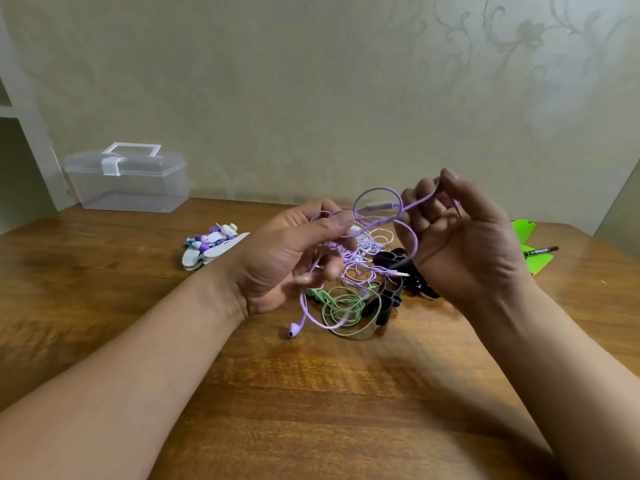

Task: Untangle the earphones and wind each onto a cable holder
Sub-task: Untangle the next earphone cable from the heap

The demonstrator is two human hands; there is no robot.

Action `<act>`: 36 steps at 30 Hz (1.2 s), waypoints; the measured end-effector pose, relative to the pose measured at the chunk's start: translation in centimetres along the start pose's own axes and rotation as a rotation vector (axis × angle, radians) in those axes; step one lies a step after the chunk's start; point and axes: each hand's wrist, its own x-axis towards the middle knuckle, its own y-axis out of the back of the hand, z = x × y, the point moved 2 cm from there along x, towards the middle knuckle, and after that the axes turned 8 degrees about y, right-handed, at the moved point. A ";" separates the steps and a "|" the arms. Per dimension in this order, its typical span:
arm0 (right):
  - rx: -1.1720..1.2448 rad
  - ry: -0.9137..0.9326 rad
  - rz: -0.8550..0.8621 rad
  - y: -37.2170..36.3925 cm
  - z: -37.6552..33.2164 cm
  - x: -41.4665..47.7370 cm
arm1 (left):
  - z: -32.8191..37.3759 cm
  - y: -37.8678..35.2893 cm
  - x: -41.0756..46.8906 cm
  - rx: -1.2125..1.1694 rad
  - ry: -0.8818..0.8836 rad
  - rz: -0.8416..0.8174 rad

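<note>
The purple cable (pixel 378 189) hangs between both hands above the table (pixel 311 393). The left hand (pixel 294 258) has its fingers curled round a bunch of purple strands. The right hand (pixel 464 244) pinches one strand at its raised fingertips, the remaining fingers curled. Between the hands the cable forms an open loop with the mic (pixel 379 205) lying across it. One earbud (pixel 295 330) trails down to the table below the left hand. The lower strands run into the pile of the green cable (pixel 343 303) and the white cable (pixel 374 237), beside the black holders (pixel 391 296); whether they are knotted together there cannot be told. The cable appears light, thin and limp; it will probably sag under its own weight and re-tangle if released. Take hold of it on the plain strand, close to a crossing, and feed the free end back through the loop. Avoid pulling hard on the earbud or mic joints, since these are likely the weakest points. Pulling a loop taut is likely to tighten the knot. A finished batch (pixel 211 244) lies to the left, well apart.
</note>
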 end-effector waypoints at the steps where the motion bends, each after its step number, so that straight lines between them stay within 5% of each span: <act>1: -0.021 -0.017 -0.024 0.0 0.1 0.0 | -0.1 -0.1 0.1 -0.003 -0.009 0.006; 9: -0.370 0.075 -0.125 0.7 2.2 0.3 | 0.2 -1.1 -0.2 0.058 -0.010 0.054; 15: -0.307 0.124 0.035 1.5 1.9 0.9 | 0.8 -1.5 -0.4 -0.108 -0.108 0.075; 20: -1.028 0.441 0.251 1.9 1.0 0.3 | 0.7 -0.8 -0.2 -0.149 -0.168 0.172; 27: -0.992 0.347 -0.170 -0.7 2.7 -1.5 | 0.4 -0.9 0.0 -0.063 -0.214 0.206; 36: -0.821 0.307 -0.151 -0.3 2.6 -1.0 | -0.7 -1.3 0.3 0.545 -0.294 0.186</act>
